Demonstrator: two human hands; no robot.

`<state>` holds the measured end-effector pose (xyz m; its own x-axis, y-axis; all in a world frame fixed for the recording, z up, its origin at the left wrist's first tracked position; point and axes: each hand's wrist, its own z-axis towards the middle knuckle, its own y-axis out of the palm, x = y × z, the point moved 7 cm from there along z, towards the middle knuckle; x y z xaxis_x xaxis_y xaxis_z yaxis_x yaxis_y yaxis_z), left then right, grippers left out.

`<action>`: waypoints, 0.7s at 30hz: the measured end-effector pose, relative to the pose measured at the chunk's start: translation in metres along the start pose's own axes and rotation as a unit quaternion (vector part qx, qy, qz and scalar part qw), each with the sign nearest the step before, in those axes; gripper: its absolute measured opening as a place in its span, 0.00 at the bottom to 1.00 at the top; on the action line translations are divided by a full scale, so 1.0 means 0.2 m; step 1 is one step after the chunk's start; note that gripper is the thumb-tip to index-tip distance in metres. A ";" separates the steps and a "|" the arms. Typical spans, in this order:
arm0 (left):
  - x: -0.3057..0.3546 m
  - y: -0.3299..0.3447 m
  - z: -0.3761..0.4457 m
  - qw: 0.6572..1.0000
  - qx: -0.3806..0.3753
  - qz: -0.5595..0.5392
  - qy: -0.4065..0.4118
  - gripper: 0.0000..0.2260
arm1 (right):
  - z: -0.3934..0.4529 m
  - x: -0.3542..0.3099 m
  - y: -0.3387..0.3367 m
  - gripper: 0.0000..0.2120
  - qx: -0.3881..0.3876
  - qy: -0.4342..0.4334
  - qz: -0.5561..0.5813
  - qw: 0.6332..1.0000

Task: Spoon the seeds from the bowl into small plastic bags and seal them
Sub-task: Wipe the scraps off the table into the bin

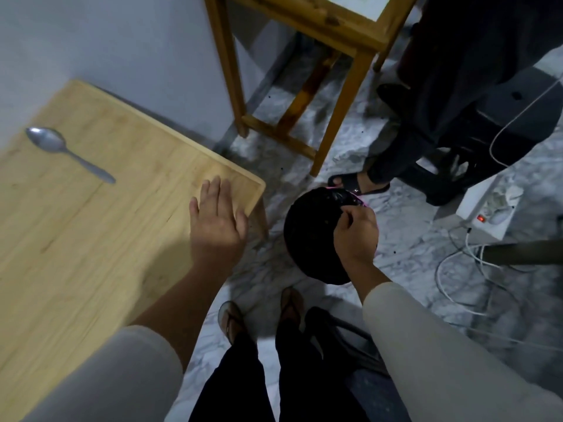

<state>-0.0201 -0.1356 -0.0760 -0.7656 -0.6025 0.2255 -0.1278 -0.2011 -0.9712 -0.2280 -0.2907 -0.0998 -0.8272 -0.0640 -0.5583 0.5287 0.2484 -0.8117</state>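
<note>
A metal spoon point(65, 151) lies on the light wooden table point(91, 239) at the far left. My left hand point(216, 220) rests flat with straight fingers near the table's right corner. To the right of the table, above the floor, my right hand point(355, 231) grips the rim of a round dark bowl point(310, 236) with a pink edge. The bowl's contents look black and I cannot make out seeds. No plastic bags are in view.
A wooden stool frame point(304, 86) stands behind the table. Another person's sandalled foot point(356, 182) is just beyond the bowl. A white power strip point(487, 214) and cables lie on the marble floor at right. My own feet point(262, 315) are below.
</note>
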 end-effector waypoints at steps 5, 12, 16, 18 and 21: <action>-0.01 -0.02 0.00 0.999 -0.003 -0.031 -0.022 0.24 | 0.00 -0.10 0.06 0.19 -0.065 -0.107 -0.076 0.989; -0.05 -0.12 0.06 0.995 -0.035 -0.078 -0.051 0.25 | -0.08 -0.55 0.07 0.20 -0.072 -0.315 -0.098 0.941; -0.16 -0.30 0.07 0.995 -0.007 -0.066 -0.080 0.27 | -0.14 -0.86 0.10 0.20 -0.068 -0.392 -0.096 0.912; -0.26 -0.40 0.04 0.992 0.016 -0.061 -0.105 0.27 | -0.21 -1.02 0.12 0.22 -0.071 -0.438 -0.098 0.891; -0.43 -0.57 -0.02 0.985 0.059 -0.055 -0.153 0.27 | -0.35 -1.25 0.15 0.21 -0.073 -0.504 -0.096 0.855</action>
<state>0.0573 -0.0570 0.0144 -0.5225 -0.7730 0.3598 -0.1124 -0.3559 -0.9278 -0.0175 -0.1999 0.0270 -0.2731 -0.8999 -0.3401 0.3112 0.2519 -0.9164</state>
